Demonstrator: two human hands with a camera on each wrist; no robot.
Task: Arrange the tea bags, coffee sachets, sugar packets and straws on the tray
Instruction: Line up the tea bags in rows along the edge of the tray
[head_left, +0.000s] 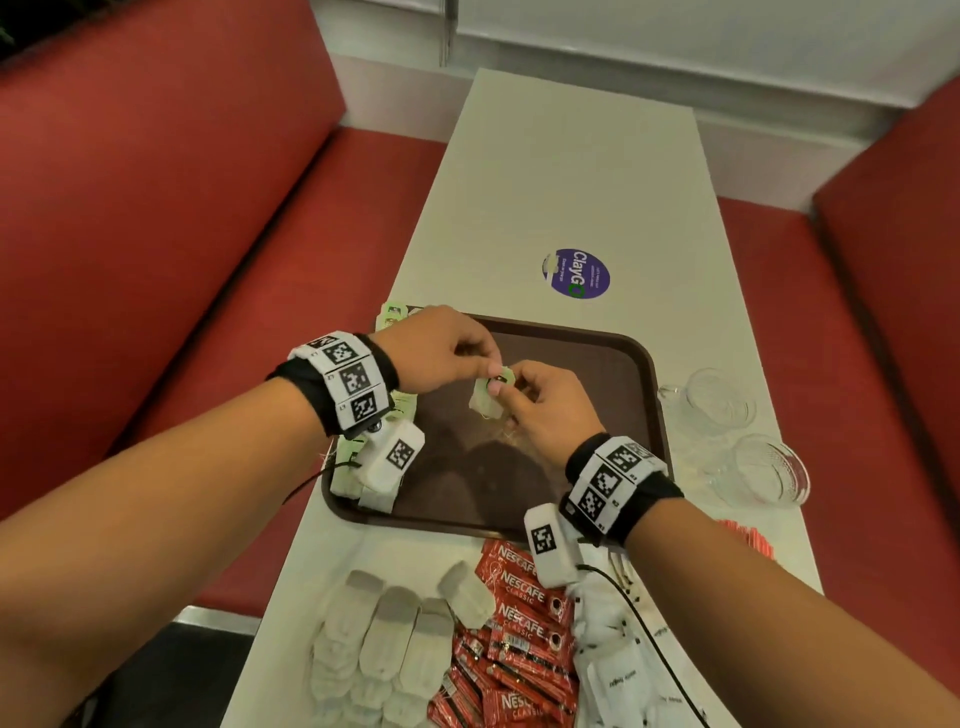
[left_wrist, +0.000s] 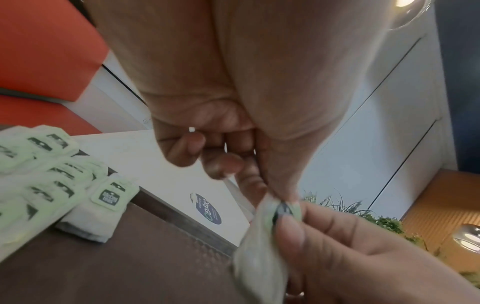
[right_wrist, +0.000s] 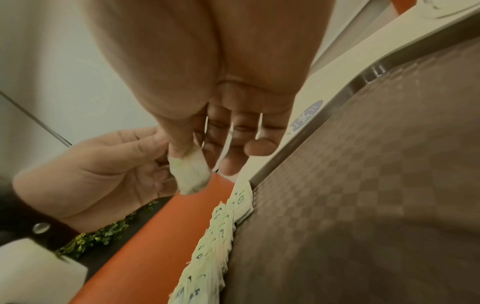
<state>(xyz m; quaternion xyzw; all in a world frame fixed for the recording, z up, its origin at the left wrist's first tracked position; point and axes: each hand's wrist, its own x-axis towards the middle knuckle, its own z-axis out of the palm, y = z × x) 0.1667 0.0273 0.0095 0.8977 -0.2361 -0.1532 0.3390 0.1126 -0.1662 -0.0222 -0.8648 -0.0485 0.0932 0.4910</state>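
Above the brown tray (head_left: 631, 364), the left hand (head_left: 436, 353) and the right hand (head_left: 545, 410) both pinch one tea bag (head_left: 488, 397), which hangs between their thumbs and fingertips, its green tag on top

One tray (head_left: 644, 364) is seen. One tea bag (head_left: 488, 397) is held above it; a row along its left edge (head_left: 363, 467) cannot be counted. Four loose tea bags (head_left: 395, 639) are counted in front, plus more beneath. Two glass cups (head_left: 719, 400) are seen. One round sticker (head_left: 576, 274) is seen. Coffee sachets (head_left: 524, 623) are piled, uncountable.
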